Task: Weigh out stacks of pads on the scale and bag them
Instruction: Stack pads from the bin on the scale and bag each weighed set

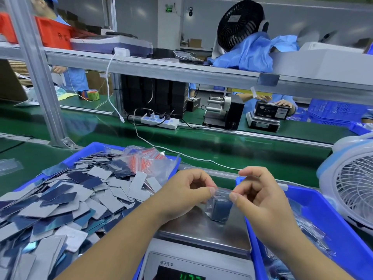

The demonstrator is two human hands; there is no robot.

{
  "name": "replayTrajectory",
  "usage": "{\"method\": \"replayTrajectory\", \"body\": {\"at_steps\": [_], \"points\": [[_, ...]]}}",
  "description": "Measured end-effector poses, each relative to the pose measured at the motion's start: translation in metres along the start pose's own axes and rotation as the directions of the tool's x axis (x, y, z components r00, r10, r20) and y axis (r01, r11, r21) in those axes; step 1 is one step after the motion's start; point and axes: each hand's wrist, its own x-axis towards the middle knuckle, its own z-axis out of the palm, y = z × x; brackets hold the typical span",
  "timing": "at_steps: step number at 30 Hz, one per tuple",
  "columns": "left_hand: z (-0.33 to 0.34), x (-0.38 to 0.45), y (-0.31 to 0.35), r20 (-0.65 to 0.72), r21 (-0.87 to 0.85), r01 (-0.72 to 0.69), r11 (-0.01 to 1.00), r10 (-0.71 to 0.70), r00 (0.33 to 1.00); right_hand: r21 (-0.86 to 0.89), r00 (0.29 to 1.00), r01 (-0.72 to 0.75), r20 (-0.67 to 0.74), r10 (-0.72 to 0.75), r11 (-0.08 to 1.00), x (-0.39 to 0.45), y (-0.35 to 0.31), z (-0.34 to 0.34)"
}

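While my left hand [187, 190] pinches one end of the red zip strip and my right hand [260, 197] pinches the other, the small clear zip bag [219, 205] hangs between them with a stack of grey-blue pads [221, 209] inside. Thumb and forefinger of each hand are clamped on the bag's top edge, my other fingers curled loosely behind. The bag's bottom rests on, or hangs just above, the steel pan of the electronic scale [201, 229]; I cannot tell which. Green digits glow on the scale's display [191, 276] at the lower edge of my view, partly cut off.

To my left, a blue bin [96, 147] is heaped with loose pads [66, 199], some grey side up, some showing dark blue film. On the far side of that heap lies a bundle of empty zip bags [149, 160] with red strips. Another blue bin [327, 215] stands to my right, touching the scale, holding clear bags. Beside it sits a white and blue fan [351, 184]. Beyond the green tabletop [201, 142] lies a white power strip [160, 120], and a black fan [240, 25] stands on the shelf above.
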Motion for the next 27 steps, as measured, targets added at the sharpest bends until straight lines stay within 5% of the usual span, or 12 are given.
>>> {"method": "replayTrajectory", "body": {"at_steps": [9,27], "points": [[0.003,0.001,-0.004,0.031,0.126,-0.096,0.987,0.093,0.995,0.076,0.999,-0.043,0.011,0.042,0.996,0.002,0.004,0.01],[0.003,0.002,-0.006,0.017,0.071,-0.183,0.981,0.182,0.983,0.086,0.998,-0.051,0.048,0.047,0.995,0.002,-0.007,0.005]]}}
